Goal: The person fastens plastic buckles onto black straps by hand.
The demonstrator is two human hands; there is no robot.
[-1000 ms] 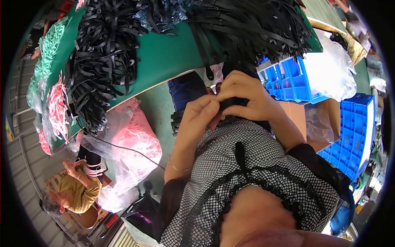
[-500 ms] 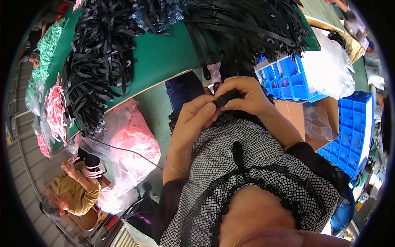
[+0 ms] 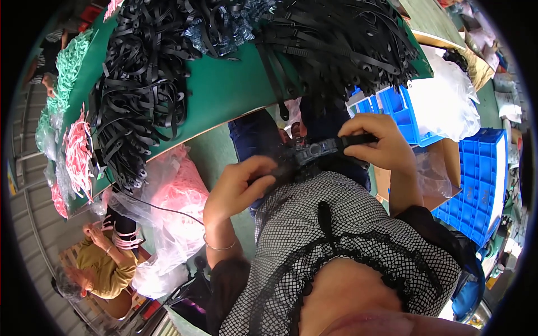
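1. Green counter point(image 3: 216, 84), spanning the upper frame, under heaped black straps point(image 3: 347, 39).
2. Right hand point(image 3: 389, 144), right of centre, pinching a single strap point(image 3: 332, 147).
3. Left hand point(image 3: 238, 187), left of centre, fingers curled; blur hides whether it grips.
4. Single strap, black, greyish fitting, mid-frame between both hands.

My left hand point(image 3: 238, 187) and right hand point(image 3: 386, 145) part, baring a dark, shiny piece point(image 3: 315, 150) between them.
No longer meeting fingertip to fingertip, they stand well apart: the left swings out to eight o'clock of the piece, its thumb and fingers spread, whether touching anything I cannot tell; the right draws off to three o'clock, pinching a black strap point(image 3: 355, 140).
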